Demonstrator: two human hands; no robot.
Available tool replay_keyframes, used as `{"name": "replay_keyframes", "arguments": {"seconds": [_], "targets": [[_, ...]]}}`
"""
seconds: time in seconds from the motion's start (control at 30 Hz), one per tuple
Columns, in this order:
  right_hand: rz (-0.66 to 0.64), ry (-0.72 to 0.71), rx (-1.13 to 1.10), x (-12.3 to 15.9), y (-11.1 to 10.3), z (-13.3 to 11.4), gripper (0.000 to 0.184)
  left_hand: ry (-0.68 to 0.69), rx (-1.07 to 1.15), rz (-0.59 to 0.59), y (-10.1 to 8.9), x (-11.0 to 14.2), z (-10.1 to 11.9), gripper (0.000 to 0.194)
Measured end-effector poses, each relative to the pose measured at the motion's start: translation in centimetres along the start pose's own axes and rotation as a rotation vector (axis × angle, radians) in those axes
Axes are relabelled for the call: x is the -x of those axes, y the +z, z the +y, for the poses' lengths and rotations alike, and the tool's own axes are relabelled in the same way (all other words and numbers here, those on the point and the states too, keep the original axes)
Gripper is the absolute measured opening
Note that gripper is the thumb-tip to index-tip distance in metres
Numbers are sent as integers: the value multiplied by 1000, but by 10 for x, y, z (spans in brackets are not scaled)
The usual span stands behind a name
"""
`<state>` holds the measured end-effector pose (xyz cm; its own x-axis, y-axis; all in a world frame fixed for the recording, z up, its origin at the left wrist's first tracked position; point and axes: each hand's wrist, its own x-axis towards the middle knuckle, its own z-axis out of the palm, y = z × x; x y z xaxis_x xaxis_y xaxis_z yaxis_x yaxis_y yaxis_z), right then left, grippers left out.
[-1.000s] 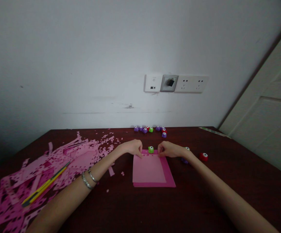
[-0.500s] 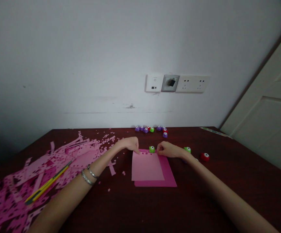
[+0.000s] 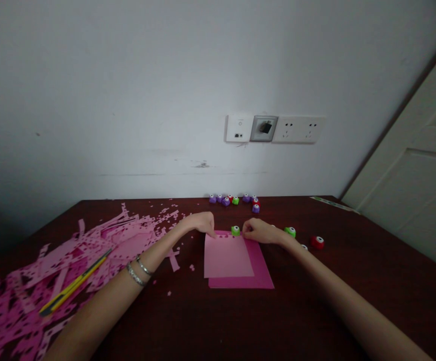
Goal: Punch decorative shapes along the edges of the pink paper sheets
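Note:
A light pink sheet of paper (image 3: 228,258) lies over a darker pink sheet (image 3: 260,265), which shows along the right side and bottom. A row of small punched holes runs along the light sheet's top edge. My left hand (image 3: 203,223) is closed at its top left corner, with a fingertip on the paper. With fingers pinched together, my right hand (image 3: 257,230) grips the top right corner. Between my hands, a green paper punch (image 3: 235,230) with a white button sits at the top edge. Whether the paper is in its slot cannot be seen.
Pink paper scraps (image 3: 131,240) with punched holes heap at the left, a yellow utility knife (image 3: 75,283) on them. Several purple, red and green punches (image 3: 226,201) stand near the wall. A green punch (image 3: 290,231) and a red punch (image 3: 317,242) sit at the right.
The light pink sheet has shifted slightly away from me, toward the green punch. My right hand has moved a little to the left with it. My left hand has barely moved.

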<state>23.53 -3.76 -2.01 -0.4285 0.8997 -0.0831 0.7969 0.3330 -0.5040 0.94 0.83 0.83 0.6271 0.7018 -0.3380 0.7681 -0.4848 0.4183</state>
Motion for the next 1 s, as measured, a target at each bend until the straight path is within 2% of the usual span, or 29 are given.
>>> {"name": "replay_keyframes", "arguments": {"seconds": [1.0], "targets": [[112, -27, -51, -7, 9, 7, 15, -1, 19, 29, -4, 0, -10, 20]]}}
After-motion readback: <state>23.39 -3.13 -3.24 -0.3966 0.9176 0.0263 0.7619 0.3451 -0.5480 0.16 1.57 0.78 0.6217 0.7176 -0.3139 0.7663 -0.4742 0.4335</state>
